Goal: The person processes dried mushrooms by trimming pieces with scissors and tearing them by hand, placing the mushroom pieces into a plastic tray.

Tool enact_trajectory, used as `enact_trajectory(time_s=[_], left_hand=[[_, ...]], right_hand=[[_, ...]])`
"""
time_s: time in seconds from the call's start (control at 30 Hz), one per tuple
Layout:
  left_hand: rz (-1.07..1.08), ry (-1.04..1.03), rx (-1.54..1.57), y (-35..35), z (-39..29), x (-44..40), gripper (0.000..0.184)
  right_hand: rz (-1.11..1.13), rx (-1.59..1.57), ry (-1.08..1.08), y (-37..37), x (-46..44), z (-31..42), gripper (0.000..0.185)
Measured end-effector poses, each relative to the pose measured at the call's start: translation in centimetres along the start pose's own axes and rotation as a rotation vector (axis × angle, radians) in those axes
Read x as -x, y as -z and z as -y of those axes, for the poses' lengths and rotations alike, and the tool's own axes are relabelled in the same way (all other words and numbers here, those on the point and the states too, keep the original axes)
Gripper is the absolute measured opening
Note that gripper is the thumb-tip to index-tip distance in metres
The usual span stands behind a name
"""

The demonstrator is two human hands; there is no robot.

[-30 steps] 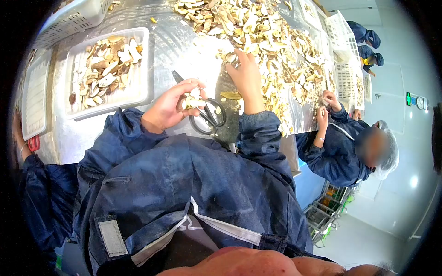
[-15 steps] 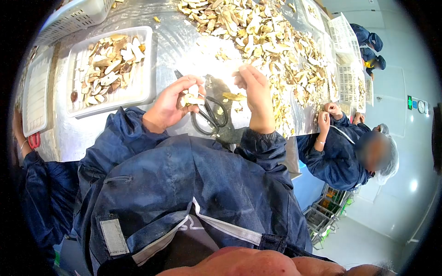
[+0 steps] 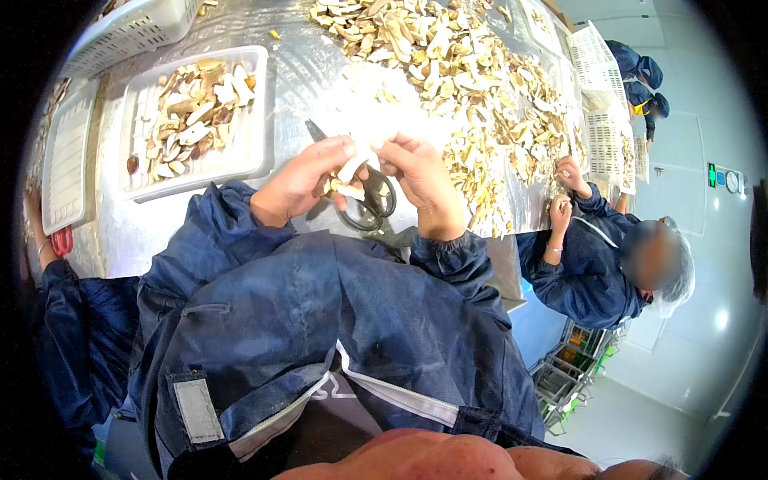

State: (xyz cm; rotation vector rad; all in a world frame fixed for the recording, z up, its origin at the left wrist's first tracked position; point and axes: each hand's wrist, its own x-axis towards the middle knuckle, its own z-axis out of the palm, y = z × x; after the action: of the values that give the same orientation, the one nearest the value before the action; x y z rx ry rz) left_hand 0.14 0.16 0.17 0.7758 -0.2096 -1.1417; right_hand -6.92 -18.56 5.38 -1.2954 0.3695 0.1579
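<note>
My left hand (image 3: 300, 182) is closed around pale mushroom slices; one slice (image 3: 352, 166) sticks up between thumb and fingers, and another (image 3: 346, 190) lies lower against the fingers. My right hand (image 3: 420, 178) pinches at the upper end of the raised slice, where bright glare washes out the fingertips. Beneath both hands, black-handled scissors (image 3: 364, 218) rest on the metal table (image 3: 292, 88), their blades pointing up and left. A large heap of mushroom slices (image 3: 448, 60) spreads beyond and to the right of my right hand.
A white tray (image 3: 260, 120) of mushroom pieces stands left of my hands, with another tray (image 3: 68, 160) farther left. A white basket (image 3: 136, 32) sits at upper left. Red handles (image 3: 62, 240) lie at the left edge. A co-worker (image 3: 596, 264) handles slices on the right, near white crates (image 3: 596, 64).
My right hand has moved left and down to meet my left hand at the mushroom slice. The slice in my left hand now stands more upright. The co-worker's hands have shifted slightly.
</note>
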Motion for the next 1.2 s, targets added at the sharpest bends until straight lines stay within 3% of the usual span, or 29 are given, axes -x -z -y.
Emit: enact_trajectory(time_s=[0.2,0.3,0.33,0.37,0.43,0.5,0.63,0.77,0.8,0.9,1.03,1.2], left_hand=[[-0.033,0.025,-0.003,0.2,-0.1,0.1,0.023],[-0.092,-0.025,0.096,0.6,-0.1,-0.1,0.020],[-0.130,-0.044,0.132,0.5,-0.2,-0.1,0.019],[-0.133,-0.064,0.158,0.5,-0.3,-0.2,0.019],[-0.135,-0.106,0.205,0.7,-0.6,-0.2,0.018],[-0.133,-0.127,0.180,0.5,-0.8,-0.2,0.018],[-0.105,-0.141,0.114,1.1,-0.3,-0.3,0.018],[-0.121,-0.066,0.004,0.3,-0.9,0.1,0.018],[-0.114,-0.062,-0.004,0.5,-0.7,0.0,0.019],[-0.143,-0.050,-0.074,0.2,-0.7,-0.1,0.018],[-0.147,-0.075,-0.132,0.4,-0.4,-0.3,0.018],[-0.088,-0.073,-0.214,0.5,-0.2,-0.2,0.018]], right_hand=[[-0.148,0.307,0.037,0.5,1.3,-0.3,0.020],[-0.162,0.973,0.099,0.1,3.9,-0.4,0.022],[-0.105,1.048,0.121,-0.5,4.6,-0.6,0.028],[-0.029,1.254,0.295,-0.2,4.9,-1.7,0.035],[-0.023,1.319,0.405,-1.8,5.3,-2.3,0.043],[-0.058,1.350,0.377,-2.9,4.8,-2.6,0.045],[-0.106,1.355,0.305,-2.0,2.8,-3.2,0.049],[-0.235,1.050,0.087,1.3,3.1,-1.5,0.052],[-0.246,0.766,0.090,2.0,3.4,-1.6,0.051],[-0.192,0.426,0.062,3.1,5.3,-1.0,0.047],[-0.002,0.563,0.006,2.8,6.9,-0.3,0.049],[0.036,0.469,-0.070,2.3,6.5,-0.5,0.045]])
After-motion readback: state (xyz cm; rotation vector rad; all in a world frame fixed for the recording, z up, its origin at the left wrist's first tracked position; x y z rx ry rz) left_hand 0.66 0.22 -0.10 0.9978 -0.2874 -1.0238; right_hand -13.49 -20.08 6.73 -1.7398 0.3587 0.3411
